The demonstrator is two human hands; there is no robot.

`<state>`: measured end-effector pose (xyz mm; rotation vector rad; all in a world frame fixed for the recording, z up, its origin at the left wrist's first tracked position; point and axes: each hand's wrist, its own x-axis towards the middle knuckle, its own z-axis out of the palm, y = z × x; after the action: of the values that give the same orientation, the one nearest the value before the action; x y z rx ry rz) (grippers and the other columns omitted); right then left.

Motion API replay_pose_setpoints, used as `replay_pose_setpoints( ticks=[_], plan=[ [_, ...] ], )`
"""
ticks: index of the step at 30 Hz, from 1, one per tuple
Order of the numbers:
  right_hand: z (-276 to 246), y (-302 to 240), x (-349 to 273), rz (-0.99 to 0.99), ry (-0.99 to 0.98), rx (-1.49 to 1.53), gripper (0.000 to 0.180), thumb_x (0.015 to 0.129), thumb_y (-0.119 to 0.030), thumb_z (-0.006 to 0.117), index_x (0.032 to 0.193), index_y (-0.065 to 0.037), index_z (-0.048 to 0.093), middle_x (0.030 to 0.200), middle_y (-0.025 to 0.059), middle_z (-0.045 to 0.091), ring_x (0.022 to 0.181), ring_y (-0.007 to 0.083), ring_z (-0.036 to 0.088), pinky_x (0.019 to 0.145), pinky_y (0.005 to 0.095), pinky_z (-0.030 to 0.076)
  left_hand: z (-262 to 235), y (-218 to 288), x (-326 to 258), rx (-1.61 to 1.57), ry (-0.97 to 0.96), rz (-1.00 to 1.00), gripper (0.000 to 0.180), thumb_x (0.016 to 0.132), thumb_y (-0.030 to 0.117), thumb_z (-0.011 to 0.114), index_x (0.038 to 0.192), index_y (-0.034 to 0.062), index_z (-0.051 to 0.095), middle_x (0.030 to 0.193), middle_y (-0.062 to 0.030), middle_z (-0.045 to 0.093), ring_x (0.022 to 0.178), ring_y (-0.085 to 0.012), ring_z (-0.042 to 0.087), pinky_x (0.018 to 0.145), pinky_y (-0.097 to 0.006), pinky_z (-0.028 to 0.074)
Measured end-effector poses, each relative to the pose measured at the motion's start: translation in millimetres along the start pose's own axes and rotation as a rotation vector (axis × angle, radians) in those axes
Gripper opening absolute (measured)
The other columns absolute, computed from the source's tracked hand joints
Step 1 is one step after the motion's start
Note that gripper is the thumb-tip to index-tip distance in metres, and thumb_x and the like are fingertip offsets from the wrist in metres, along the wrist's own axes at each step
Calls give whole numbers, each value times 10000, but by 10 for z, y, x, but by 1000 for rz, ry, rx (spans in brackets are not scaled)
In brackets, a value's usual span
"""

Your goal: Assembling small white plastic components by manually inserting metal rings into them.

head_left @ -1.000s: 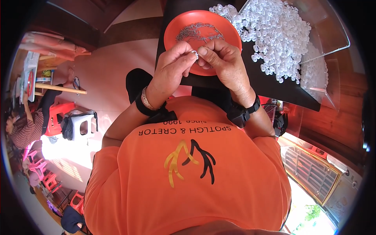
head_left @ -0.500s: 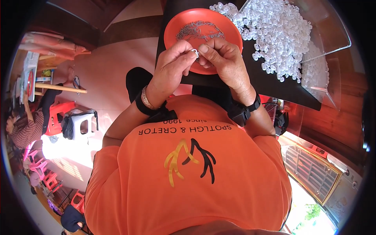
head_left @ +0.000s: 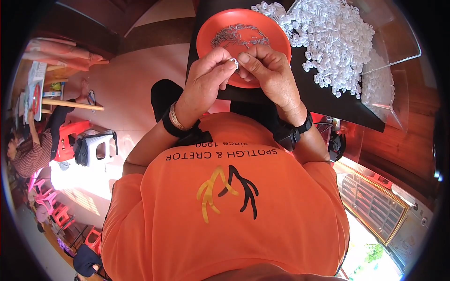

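Note:
A small white plastic clip [head_left: 234, 61] with a curved end is pinched between the thumb and forefinger of my left hand [head_left: 205, 77]. Close beside it, my right hand [head_left: 274, 77] has its thumb pressed to its bent fingers; whatever lies in that pinch is hidden. Both hands are over the near rim of a round orange-red basin [head_left: 203, 40]. Inside the basin lie many thin grey metal nails [head_left: 229, 36], spread in a loose ring. To the right, a large heap of similar white plastic pieces [head_left: 328, 42] covers part of the dark table [head_left: 309, 96].
Clear plastic panels [head_left: 398, 58] stand at the heap's right side. On the left are a white stool [head_left: 98, 146], red stools [head_left: 61, 216] and a person in a striped top [head_left: 35, 157] by a small table. A framed panel [head_left: 375, 206] is at the lower right.
Hardly anything differs. My fingertips have shifted very slightly around the white clip, and both hands stay in the same place over the basin.

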<state>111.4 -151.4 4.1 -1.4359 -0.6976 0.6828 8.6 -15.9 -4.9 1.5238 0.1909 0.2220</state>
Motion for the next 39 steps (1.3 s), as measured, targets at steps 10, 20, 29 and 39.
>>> replay_pose_setpoints(
  ticks=[10, 20, 29, 39],
  plan=[
    [7, -13, -18, -109, 21, -189, 171, 915, -152, 590, 801, -24, 603, 669, -31, 547, 636, 34, 469, 586, 195, 392, 16, -15, -10, 6, -2, 14, 207, 916, 253, 498, 813, 73, 502, 640, 45, 446, 561, -29, 411, 490, -177, 309],
    [-33, -63, 4, -98, -44, -126, 157, 885, -147, 623, 830, 0, 630, 691, 19, 597, 669, 67, 530, 613, 236, 447, 54, -35, -13, 10, -13, 55, 230, 921, 249, 505, 787, 62, 492, 606, 39, 430, 536, -29, 384, 470, -186, 281],
    [-766, -260, 112, -239, 392, -813, 169, 835, -200, 631, 900, -53, 683, 750, 99, 668, 686, 208, 648, 636, 299, 495, -6, 43, 16, -111, 60, 8, 176, 911, 169, 507, 798, 34, 517, 602, 33, 441, 546, -34, 373, 501, -199, 290],
    [-1236, 96, 396, -190, 225, -1533, 185, 774, -244, 602, 876, -94, 638, 855, 116, 642, 794, 328, 624, 689, 428, 504, -7, 43, 14, -117, 3, -34, 189, 923, 192, 469, 808, 44, 498, 609, 3, 459, 536, -64, 390, 498, -203, 295]
  ],
)
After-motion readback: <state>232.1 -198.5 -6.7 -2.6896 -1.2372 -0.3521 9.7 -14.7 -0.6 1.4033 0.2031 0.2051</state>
